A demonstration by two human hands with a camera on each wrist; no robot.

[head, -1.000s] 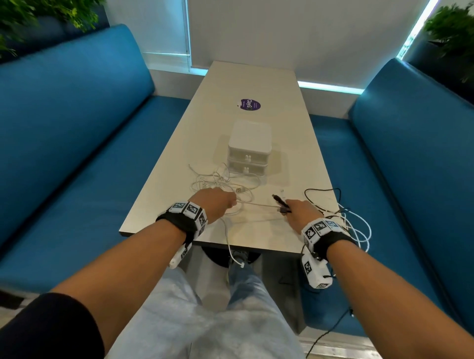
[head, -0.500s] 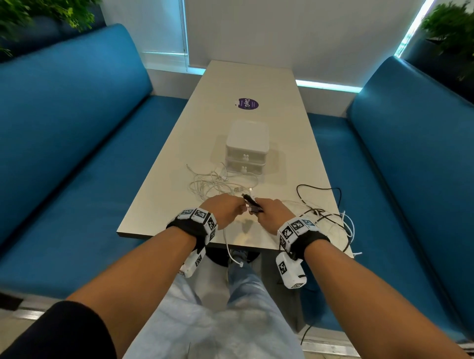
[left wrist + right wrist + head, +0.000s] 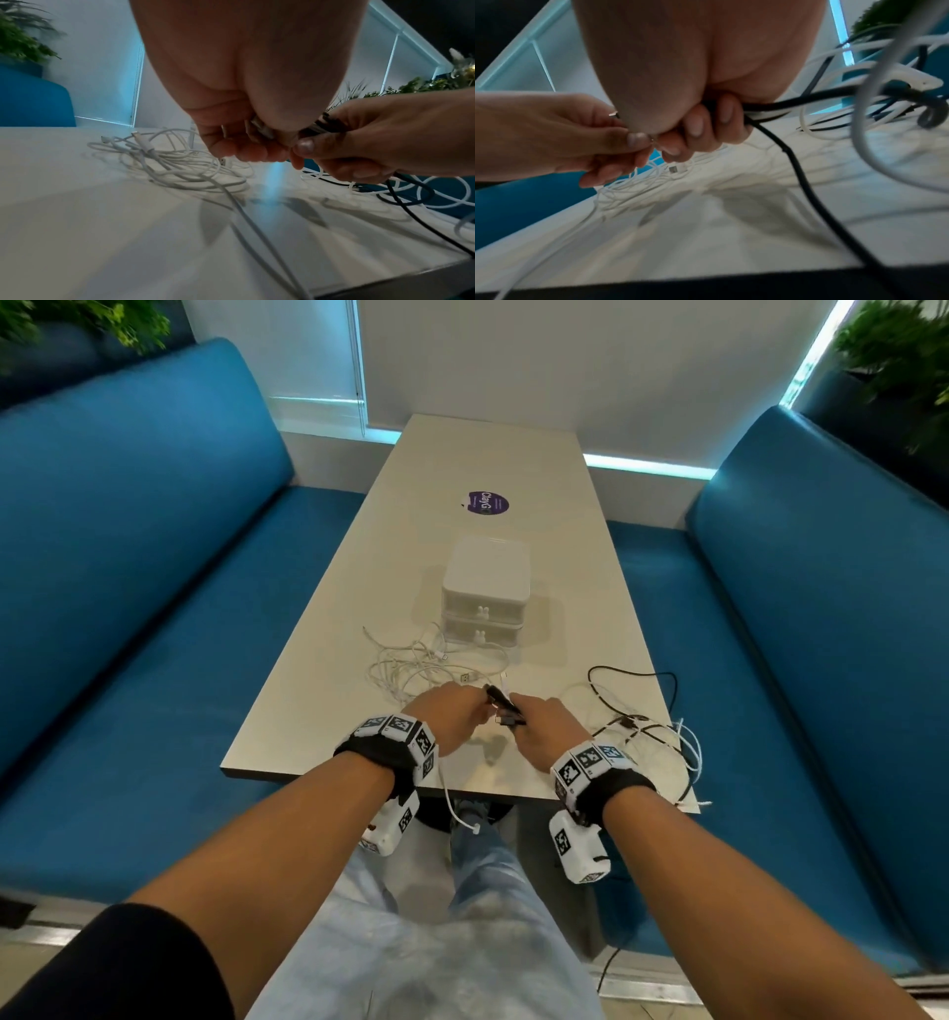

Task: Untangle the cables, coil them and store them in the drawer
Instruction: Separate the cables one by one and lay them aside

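Observation:
A loose tangle of white cables (image 3: 418, 666) lies in front of the white two-drawer box (image 3: 485, 588), whose drawers are both closed. A black cable (image 3: 632, 676) loops at the right, mixed with more white cable (image 3: 690, 747) at the table's corner. My hands meet near the table's front edge. The left hand (image 3: 457, 717) has its fingers curled and pinches a white cable's end (image 3: 260, 126). Beside it, the right hand (image 3: 540, 729) grips the black cable (image 3: 793, 160), whose plug (image 3: 499, 697) sticks up between the hands. What else the right fist holds is hidden.
The pale table (image 3: 493, 454) carries a purple round sticker (image 3: 488, 502) beyond the box. One white cable end (image 3: 454, 809) hangs over the front edge toward my knees. Blue benches (image 3: 128, 567) flank the table on both sides; plants stand behind them.
My right hand has moved left with the black cable until it meets the left hand. The cables at the right were dragged leftward with it. The left hand barely moved.

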